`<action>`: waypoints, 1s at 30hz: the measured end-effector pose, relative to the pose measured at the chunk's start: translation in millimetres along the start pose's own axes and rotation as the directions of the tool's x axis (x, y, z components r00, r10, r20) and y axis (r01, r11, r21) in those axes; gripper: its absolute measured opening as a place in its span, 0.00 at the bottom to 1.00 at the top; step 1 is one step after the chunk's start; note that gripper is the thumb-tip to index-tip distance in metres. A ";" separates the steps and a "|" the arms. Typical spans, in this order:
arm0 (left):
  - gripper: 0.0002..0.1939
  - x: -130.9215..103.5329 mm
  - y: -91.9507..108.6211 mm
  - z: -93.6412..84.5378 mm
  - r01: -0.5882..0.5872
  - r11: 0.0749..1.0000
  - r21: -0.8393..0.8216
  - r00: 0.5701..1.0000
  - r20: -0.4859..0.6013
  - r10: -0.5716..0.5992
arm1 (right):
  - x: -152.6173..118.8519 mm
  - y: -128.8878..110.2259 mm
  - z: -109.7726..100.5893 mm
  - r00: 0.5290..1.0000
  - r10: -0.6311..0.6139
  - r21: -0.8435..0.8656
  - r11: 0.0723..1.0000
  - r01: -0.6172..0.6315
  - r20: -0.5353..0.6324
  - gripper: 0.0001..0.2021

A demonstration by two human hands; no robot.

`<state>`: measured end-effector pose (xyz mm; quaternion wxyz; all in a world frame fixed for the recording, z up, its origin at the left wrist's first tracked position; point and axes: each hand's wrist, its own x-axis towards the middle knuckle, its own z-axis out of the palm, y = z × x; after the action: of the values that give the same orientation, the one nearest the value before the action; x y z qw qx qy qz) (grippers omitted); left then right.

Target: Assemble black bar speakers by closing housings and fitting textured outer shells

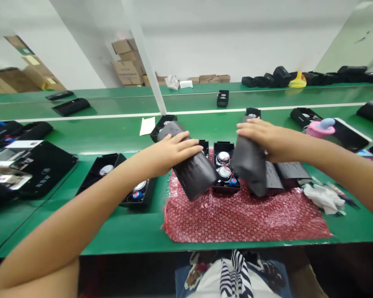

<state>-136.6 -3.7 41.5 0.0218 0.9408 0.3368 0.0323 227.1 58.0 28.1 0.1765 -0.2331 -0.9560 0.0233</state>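
My left hand point(178, 151) grips a dark-grey, slotted plastic shell point(195, 176), slanted above the left part of the red bubble wrap point(245, 221). My right hand point(262, 138) grips a dark-grey, rounded plastic casing point(250, 165), tilted. Between them, an open black rectangular housing point(226, 190) with two round silver speakers point(224, 172) lies on the green table point(124, 236). Two slotted grey covers point(290, 170) lie right of the casing.

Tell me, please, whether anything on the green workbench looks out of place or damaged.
Perhaps the crumpled white wad, possibly tissue, by the right edge of the red bubble wrap sheet: it lies loose, like litter. I see no clear spill or damage.
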 end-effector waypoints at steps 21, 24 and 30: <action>0.30 71.2 -45.7 82.1 -0.029 0.986 0.166 0.975 0.222 -0.009 | 62.5 29.2 120.8 0.862 -0.200 -0.451 0.784 0.426 0.466 0.19; 0.30 68.3 -35.7 74.5 0.264 0.945 0.194 0.947 0.132 -0.292 | 61.5 27.8 120.7 0.881 -0.160 -0.444 0.815 0.372 0.445 0.20; 0.46 71.0 -5.0 85.9 0.719 0.667 -0.193 0.695 0.197 -0.692 | 57.7 16.6 114.9 0.919 0.041 -0.235 0.970 0.057 0.391 0.24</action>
<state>-78.5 43.7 -41.1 0.1712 0.7260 0.6659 0.0142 146.5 103.3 -62.8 -0.0485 -0.2394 -0.9685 -0.0475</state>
